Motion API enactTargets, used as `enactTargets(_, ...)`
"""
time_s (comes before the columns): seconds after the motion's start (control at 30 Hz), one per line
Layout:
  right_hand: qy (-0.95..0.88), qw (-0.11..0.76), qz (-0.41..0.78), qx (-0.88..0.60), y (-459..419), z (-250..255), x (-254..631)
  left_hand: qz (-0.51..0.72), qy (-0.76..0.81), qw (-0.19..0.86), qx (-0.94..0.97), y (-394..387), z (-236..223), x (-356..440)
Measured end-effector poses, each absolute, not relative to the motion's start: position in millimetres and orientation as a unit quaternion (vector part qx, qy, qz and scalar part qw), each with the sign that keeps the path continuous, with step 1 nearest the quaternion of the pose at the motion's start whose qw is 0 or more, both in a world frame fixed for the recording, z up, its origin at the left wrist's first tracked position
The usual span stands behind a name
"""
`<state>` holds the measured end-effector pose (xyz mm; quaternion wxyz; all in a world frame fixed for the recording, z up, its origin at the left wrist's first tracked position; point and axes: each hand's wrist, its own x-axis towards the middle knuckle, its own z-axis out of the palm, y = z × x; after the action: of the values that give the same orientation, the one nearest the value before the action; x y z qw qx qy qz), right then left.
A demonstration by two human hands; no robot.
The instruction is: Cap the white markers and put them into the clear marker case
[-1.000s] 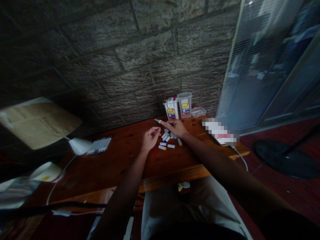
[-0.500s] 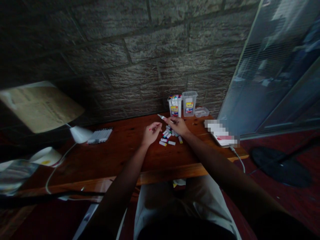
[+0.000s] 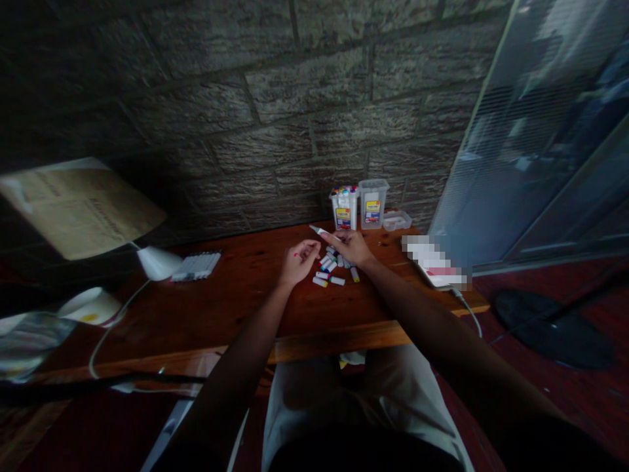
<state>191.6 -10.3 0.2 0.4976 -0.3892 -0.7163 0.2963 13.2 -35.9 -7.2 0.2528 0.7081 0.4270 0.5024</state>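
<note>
My right hand (image 3: 354,248) grips a white marker (image 3: 322,231), its narrow greyish end pointing up and to the left. To the left of it, my left hand (image 3: 299,261) has its fingers curled together in a pinch; whatever may be between them is too small to make out. A red mark shows on that hand. Below and between the hands lies a loose pile of short white marker caps (image 3: 330,263) with coloured ends, partly hidden by my right hand.
Behind my hands stand a clear box full of markers (image 3: 344,208), a second clear box (image 3: 373,204) and a clear lid (image 3: 397,221). A row of white markers (image 3: 197,267) lies at left beside the lamp (image 3: 157,263). A paper cup (image 3: 91,307) is further left, a corded white device (image 3: 432,265) at right.
Hardly anything differs. My left hand has shifted very slightly to the right, while my right hand keeps the marker in nearly the same place.
</note>
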Motion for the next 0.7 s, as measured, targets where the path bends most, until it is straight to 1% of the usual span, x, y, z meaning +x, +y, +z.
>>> enactTargets(0.1,-0.716,0.493,0.292,-0.398,-11.4,0.1,189.6,0.497,0.428,0.246,0.714,-35.2,-8.3,12.4)
enactTargets(0.17,-0.699,0.509,0.305,-0.4,-9.6,-1.5,188.0,0.493,0.426,0.248,0.717,-35.4,-8.4,12.3)
enactTargets(0.3,-0.66,0.53,0.382,-0.372,-1.0,-6.8,185.4,0.494,0.421,0.253,0.717,-36.5,-8.2,12.7)
enactTargets(0.43,-0.639,0.52,0.437,-0.361,3.6,-8.2,184.6,0.486,0.419,0.25,0.725,-35.8,-10.1,12.4)
enactTargets(0.6,-0.672,0.522,0.438,-0.289,-2.4,-4.0,184.1,0.506,0.42,0.242,0.713,-35.1,-8.8,11.9)
enactTargets(0.7,-0.686,0.519,0.447,-0.245,-6.1,-3.3,183.4,0.529,0.419,0.259,0.691,-35.8,-4.6,12.4)
